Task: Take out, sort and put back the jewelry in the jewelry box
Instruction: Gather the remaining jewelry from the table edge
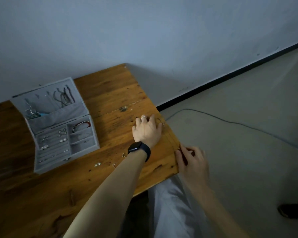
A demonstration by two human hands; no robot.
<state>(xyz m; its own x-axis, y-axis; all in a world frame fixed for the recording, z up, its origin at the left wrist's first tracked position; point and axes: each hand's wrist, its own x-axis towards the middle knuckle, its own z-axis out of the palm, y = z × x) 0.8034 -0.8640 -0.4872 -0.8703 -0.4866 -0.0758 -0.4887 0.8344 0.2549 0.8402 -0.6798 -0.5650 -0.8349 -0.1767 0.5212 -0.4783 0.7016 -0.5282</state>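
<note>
The left forearm (110, 186) reaches up from the bottom of the view, crossing the wooden table (110, 93) towards its right edge, with a dark smartwatch (138, 149) on the wrist. Beside it, the right forearm comes up over a lap in pale trousers (170, 203).

The left hand (147, 130) lies palm down on the tabletop near the right edge. Its fingers are spread and fairly straight, one wears a thin ring (143, 117), and the fingertips rest at one end of a thin chain (170, 134). The chain runs along the table edge to the right hand (192, 162). That hand sits at the edge, nearer the camera, with its fingers curled and the thumb and forefinger pinched together on the chain's near end, where a small bright piece shows. It is slightly blurred. The two hands are apart, with the chain stretched between them.

The grey jewelry box (58, 127) stands open on the left of the table, well apart from both hands. Necklaces (62, 97) hang in its raised lid. A reddish bracelet (81, 125) lies in a rear compartment, and small earrings sit in the ring rows. A few small silver pieces (98, 164) lie on the wood between the box and the left forearm.

A thin cable (230, 122) trails over the floor to the right.
</note>
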